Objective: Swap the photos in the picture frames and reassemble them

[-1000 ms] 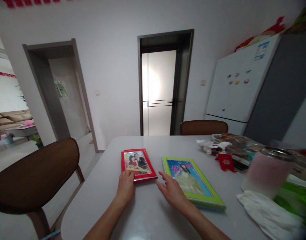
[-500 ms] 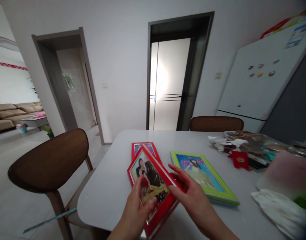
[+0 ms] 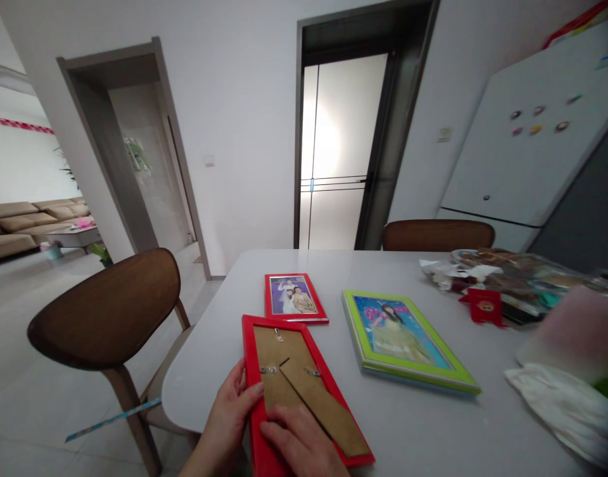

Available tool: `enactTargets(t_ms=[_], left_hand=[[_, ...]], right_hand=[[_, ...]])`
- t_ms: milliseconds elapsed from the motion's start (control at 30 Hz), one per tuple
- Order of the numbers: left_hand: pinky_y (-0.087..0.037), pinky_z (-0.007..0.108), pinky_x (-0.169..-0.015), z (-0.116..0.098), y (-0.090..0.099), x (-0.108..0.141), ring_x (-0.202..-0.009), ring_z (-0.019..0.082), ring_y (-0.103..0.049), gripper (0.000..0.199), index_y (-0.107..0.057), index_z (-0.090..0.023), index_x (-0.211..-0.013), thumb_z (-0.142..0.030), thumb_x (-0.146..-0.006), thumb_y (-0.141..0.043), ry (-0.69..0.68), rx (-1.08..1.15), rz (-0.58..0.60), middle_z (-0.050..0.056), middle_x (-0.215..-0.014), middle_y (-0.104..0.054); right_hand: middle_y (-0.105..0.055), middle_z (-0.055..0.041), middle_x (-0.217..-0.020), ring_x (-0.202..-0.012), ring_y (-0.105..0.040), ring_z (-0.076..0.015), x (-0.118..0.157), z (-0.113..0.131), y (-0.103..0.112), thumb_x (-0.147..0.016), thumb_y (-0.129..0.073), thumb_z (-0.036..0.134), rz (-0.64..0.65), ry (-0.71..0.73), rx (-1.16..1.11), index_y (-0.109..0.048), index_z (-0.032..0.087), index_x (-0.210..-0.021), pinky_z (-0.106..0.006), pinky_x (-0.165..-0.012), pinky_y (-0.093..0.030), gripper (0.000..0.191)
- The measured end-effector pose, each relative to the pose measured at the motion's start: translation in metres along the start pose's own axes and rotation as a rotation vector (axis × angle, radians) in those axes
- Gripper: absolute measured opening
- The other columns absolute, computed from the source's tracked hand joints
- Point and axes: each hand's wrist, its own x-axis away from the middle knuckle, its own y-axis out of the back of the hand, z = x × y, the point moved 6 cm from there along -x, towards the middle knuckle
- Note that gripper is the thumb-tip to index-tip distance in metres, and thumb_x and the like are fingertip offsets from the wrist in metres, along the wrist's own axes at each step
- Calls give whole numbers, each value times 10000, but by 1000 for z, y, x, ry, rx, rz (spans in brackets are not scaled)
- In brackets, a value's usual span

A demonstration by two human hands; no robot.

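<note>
A red photo frame (image 3: 290,354) is held back side up at the near edge of the table, tilted toward me. Its brown backing shows a folded-in stand leg (image 3: 328,414) and small metal clips. My left hand (image 3: 230,405) is closed on the frame's left edge, thumb on the red border. Low on the frame, my right hand (image 3: 304,440) rests across the backing with its fingertips bent over the left border; its thumb is hidden. Just beyond lies a smaller red photo frame (image 3: 294,297), picture up. To the right is a green photo frame (image 3: 403,334), also picture up.
The white table (image 3: 323,265) carries plastic-wrapped items (image 3: 517,268), a red packet (image 3: 484,306), a pinkish container (image 3: 557,331) and white cloth (image 3: 562,414) on the right. Brown chairs stand at the left (image 3: 109,311) and far side (image 3: 437,234).
The held red frame has turned over from picture side to back side. My left hand has moved to its left edge, my right hand from its right edge onto the backing. The smaller frame is uncovered.
</note>
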Motion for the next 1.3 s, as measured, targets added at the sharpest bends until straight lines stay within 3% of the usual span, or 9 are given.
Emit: enactTargets(t_ms=[100,200,367,500,600,667,833,1167,1300], left_hand=[[-394,366,-889,17,23,-11,-1064,249,-489,613,-415,-135,-1157,-239,-587,-614,-65,-200,-90,124,-1166,-531],[-294,358,-970,25,40,-16,-1145,225,-405,597,-383,-101,-1186,-199,-620,-545,-165,-559,-167,135,-1242,-453],[-260,362,-982,25,47,-14,-1145,236,-393,572,-387,-29,-1187,-194,-647,-481,-203,-991,-231,178,-1228,-446],[-282,374,-968,21,40,-12,-1120,217,-418,502,-420,-124,-1168,-181,-672,-459,-251,-1033,-206,109,-1205,-481],[-293,371,-961,21,36,-12,-1112,213,-427,474,-429,-155,-1164,-171,-691,-445,-262,-1025,-179,84,-1199,-488],[-287,369,-966,22,35,-13,-1124,219,-416,482,-426,-149,-1172,-186,-692,-457,-270,-1035,-184,88,-1211,-480],[-263,365,-984,27,35,-16,-1156,238,-379,558,-398,-83,-1198,-208,-661,-485,-250,-1136,-185,139,-1246,-443],[-271,347,-985,30,36,-18,-1153,225,-385,566,-376,-40,-1207,-220,-675,-450,-232,-1196,-172,150,-1248,-436],[-288,347,-977,31,38,-18,-1140,222,-401,545,-398,-63,-1194,-218,-675,-457,-265,-1181,-179,140,-1232,-456]], right_hand=[[-593,-97,-955,-800,-539,-200,5,-9,-21,-664,-556,241,50,34,99,-530,179,-1032,-312,-713,-465,374],[-601,-105,-926,-773,-535,-207,8,-16,-38,-640,-530,231,31,17,184,-558,166,-974,-333,-693,-465,342],[-624,-87,-873,-720,-537,-198,8,-14,-44,-607,-555,248,49,31,158,-596,169,-909,-320,-656,-471,315],[-586,-94,-1020,-902,-524,-209,-2,-36,-2,-659,-552,245,105,-196,11,-592,177,-966,-336,-796,-434,317],[-550,-98,-1071,-981,-485,-208,-8,-73,40,-723,-475,207,49,-429,87,-614,183,-928,-362,-862,-383,249],[-549,-106,-1042,-970,-480,-211,-11,-96,52,-700,-474,163,107,-496,175,-632,162,-861,-352,-858,-374,226],[-563,-89,-873,-857,-490,-186,-13,-120,43,-663,-446,75,262,-530,334,-632,146,-692,-284,-778,-382,201],[-570,-83,-833,-822,-470,-194,-18,-121,40,-738,-430,117,233,-537,464,-638,176,-802,-283,-717,-370,226],[-559,-79,-984,-916,-454,-203,-31,-101,31,-752,-455,171,172,-460,391,-619,192,-896,-317,-787,-347,220]])
